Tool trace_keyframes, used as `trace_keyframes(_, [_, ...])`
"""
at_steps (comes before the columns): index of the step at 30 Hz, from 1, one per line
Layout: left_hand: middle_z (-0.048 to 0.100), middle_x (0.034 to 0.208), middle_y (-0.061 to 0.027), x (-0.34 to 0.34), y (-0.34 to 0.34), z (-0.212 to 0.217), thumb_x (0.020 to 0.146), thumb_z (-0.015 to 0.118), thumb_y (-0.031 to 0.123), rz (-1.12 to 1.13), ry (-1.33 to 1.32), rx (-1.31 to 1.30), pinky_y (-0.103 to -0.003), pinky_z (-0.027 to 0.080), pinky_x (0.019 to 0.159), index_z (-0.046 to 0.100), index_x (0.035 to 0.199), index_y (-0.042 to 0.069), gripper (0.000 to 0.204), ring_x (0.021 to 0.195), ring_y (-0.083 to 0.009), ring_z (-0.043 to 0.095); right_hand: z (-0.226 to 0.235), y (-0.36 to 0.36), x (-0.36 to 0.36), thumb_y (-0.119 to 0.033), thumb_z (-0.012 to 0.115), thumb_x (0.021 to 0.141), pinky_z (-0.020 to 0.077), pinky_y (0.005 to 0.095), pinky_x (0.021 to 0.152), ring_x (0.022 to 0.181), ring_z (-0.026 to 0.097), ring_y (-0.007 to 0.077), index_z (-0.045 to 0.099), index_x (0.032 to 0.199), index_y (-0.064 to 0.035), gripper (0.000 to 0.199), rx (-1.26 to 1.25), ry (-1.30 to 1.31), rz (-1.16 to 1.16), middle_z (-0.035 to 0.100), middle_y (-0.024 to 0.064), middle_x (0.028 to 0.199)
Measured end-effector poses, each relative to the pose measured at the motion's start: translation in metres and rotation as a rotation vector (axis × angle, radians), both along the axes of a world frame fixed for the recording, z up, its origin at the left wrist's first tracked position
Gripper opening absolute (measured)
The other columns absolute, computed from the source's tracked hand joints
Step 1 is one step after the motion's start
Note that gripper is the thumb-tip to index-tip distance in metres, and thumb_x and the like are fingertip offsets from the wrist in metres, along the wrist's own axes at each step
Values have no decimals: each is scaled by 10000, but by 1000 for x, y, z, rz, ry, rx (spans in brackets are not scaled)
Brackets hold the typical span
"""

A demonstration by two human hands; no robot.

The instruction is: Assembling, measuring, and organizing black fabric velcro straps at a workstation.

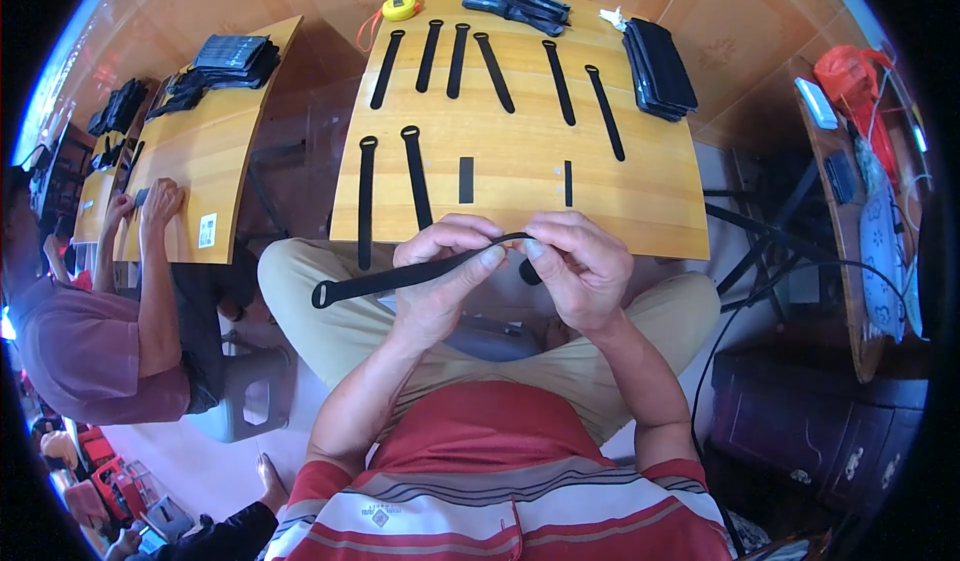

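A black strap [385, 280] with a slotted, looped end is stretched between my two hands above the table's near edge. My left hand [436, 286] pinches it between thumb and fingers, and the slotted end sticks out to the left. My right hand [583, 269] is closed on the strap's other end, thumb tip close to the left thumb. A dark rounded piece shows under the right fingers; I cannot tell if it belongs to the strap. On the table [520, 221] lie a black rectangular patch [466, 180] and a narrow black strip [568, 183].
Several similar straps [458, 61] lie spread across the table. A yellow tape measure [400, 7], a black bundle [515, 9] and a black stack [660, 69] sit along the back. Left, a co-worker [100, 351] works at another table [215, 141]. A side shelf [840, 211] stands right.
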State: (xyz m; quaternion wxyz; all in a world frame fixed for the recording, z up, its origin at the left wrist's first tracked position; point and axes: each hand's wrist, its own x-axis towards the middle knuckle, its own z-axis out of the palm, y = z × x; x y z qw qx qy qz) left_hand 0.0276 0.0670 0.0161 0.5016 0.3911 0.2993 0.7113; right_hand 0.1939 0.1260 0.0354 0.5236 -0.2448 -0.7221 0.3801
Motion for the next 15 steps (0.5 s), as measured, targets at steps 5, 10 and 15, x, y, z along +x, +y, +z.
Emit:
trace_keyframes(5, [648,1091,-158,2,-4,5,862,724,-39,-22,-77,-62,-309,588,796,642,1008,-12,169,912,-181,673,10,0,4,36,709,857,536,274,640,765,688,193,693,966,40,110,160,-71,2,701,168,896])
trace_keyframes(10, [697,961,-107,11,-10,13,900,708,4,-25,-149,-219,-284,572,765,645,1027,-22,144,830,-145,674,10,0,6,42,733,823,539,295,632,729,683,235,690,955,31,140,283,-53,-21,699,179,866])
trace_keyframes(15, [712,943,-91,18,-18,17,927,692,37,-82,-42,-186,-254,560,751,660,1034,-28,129,808,-123,672,10,-1,8,89,753,728,544,317,609,727,685,240,698,944,-6,242,407,-53,-90,686,125,871])
